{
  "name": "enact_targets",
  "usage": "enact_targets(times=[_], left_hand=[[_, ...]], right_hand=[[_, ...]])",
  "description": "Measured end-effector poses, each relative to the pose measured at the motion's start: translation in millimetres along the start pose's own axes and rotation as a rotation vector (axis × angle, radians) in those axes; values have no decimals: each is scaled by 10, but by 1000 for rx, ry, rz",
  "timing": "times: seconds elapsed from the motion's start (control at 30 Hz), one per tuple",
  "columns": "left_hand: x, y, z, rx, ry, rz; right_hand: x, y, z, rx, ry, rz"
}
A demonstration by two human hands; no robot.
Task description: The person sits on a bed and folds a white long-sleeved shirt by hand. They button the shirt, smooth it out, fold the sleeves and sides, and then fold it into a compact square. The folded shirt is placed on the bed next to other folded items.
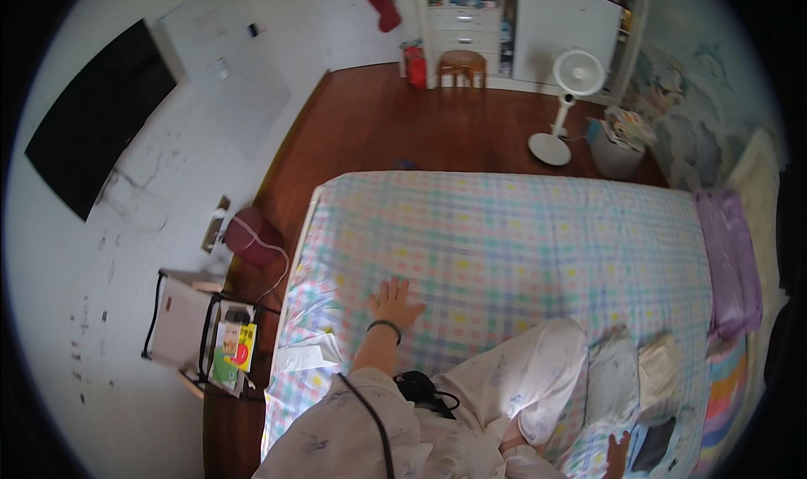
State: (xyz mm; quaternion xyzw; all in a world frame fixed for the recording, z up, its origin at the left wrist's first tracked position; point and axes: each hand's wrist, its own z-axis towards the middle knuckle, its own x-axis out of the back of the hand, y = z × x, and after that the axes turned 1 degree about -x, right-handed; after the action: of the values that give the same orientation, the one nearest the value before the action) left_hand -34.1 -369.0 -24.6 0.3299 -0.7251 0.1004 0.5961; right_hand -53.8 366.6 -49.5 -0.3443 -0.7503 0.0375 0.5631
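Note:
My left hand [396, 302] lies palm down on a pastel checked bedsheet [479, 246], its fingers spread and a dark bracelet round the wrist. Low on the right, my right hand [616, 452] is partly in view with its fingers apart and nothing seen in it. Beside it lies a dark folded cloth [654, 444] on light blue fabric. Just beyond are a grey-blue folded garment [611, 378] and a cream folded garment [656, 370]. To the left of my left forearm is a white folded sheet [309, 353], cloth or paper. A black object with a cord [421, 391] rests at my lap.
A purple pillow [728, 261] lies at the bed's right end. Past the bed's far edge stand a white fan [577, 75], a grey bin heaped with papers [618, 148] and a wooden stool [462, 66]. Left of the bed are a maroon stool [252, 236] and a rack with books [234, 353].

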Motion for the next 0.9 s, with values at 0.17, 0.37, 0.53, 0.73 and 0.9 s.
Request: enact_targets(times=[0.17,0.37,0.53,0.73,0.9], left_hand=[[181,-105,-463,112,-253,161],[11,-94,-360,105,-272,123],[22,-121,-291,105,-276,79],[76,-86,-241,117,-268,27],[217,46,-117,126,-338,50]], right_hand=[[-606,-869,64,228,-84,-240],[-496,-1188,245,68,-200,-343],[-485,-1481,309,177,39,-532],[-965,-1052,849,231,129,-629],[-862,-1143,792,222,59,-638]])
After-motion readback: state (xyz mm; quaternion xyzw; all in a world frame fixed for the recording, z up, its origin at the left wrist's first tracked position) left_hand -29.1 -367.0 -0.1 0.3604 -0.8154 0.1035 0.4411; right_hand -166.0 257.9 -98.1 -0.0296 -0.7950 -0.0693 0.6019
